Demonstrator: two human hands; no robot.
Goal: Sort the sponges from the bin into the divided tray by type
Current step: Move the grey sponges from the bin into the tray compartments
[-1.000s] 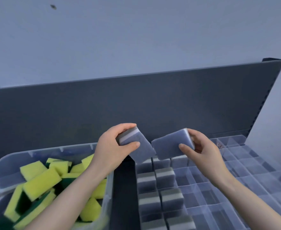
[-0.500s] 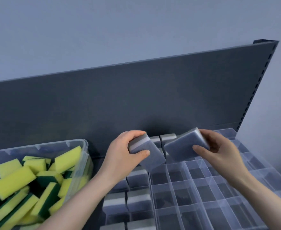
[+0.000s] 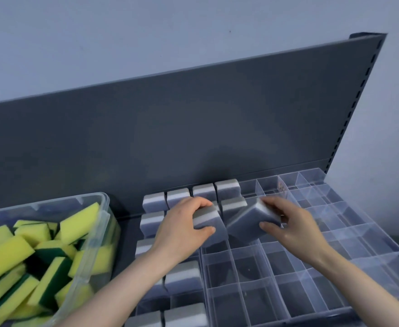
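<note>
My left hand (image 3: pixel 182 228) grips a grey-and-white sponge (image 3: pixel 209 221), and it hovers low over the clear divided tray (image 3: pixel 335 260). Beside it my right hand (image 3: pixel 288 228) holds a second grey sponge (image 3: pixel 250 220), tilted, just above the tray's cells. Several grey sponges (image 3: pixel 226 188) stand in the tray's left and far compartments. To the left, a clear bin (image 3: pixel 104 208) holds several yellow-and-green sponges (image 3: pixel 7 253).
A dark grey shelf back panel (image 3: pixel 193 126) rises right behind the tray and bin. The tray's right-hand cells (image 3: pixel 349 223) hold nothing that I can see. A pale wall stands above and to the right.
Both hands have come down with their grey sponges from above the tray to just over its cells. The view has shifted, showing more of the tray.
</note>
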